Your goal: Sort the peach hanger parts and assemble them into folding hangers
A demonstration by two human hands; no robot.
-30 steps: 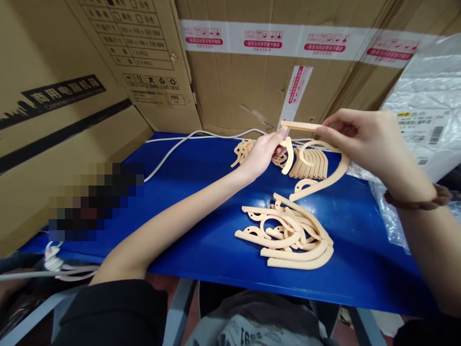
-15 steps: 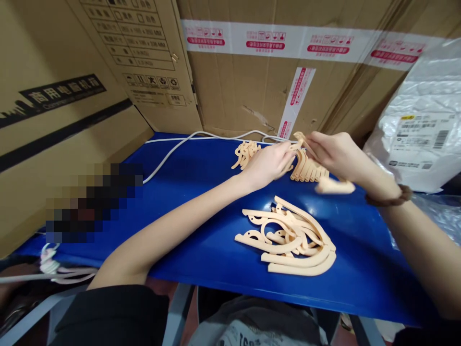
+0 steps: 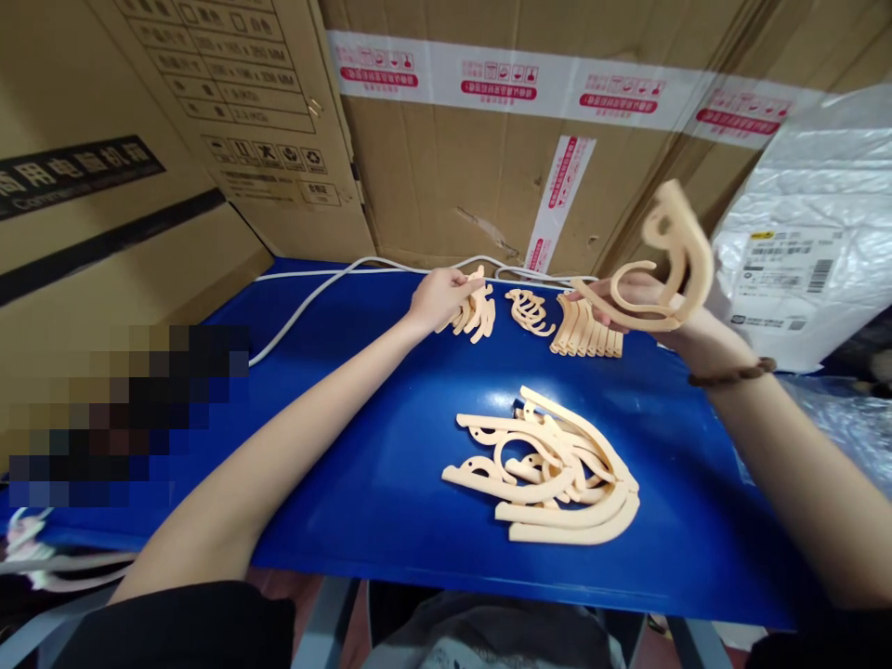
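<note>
Hangers in cream, with hinged arms, lie heaped and overlapping on the near half of the blue bench. Beyond the heap and to its right, raised above the surface, the right hand holds one more folding hanger, slightly blurred; how its fingers close on it is partly hidden. Farther back, the left hand has its fingers narrowed at a cluster of small curved pieces, touching one at the top; whether it is gripped I cannot tell. Between the hands sit a bunch of curved hooks and, just beside it, a row of arm pieces. Behind runs a white cable, then a taped cardboard box.
</note>
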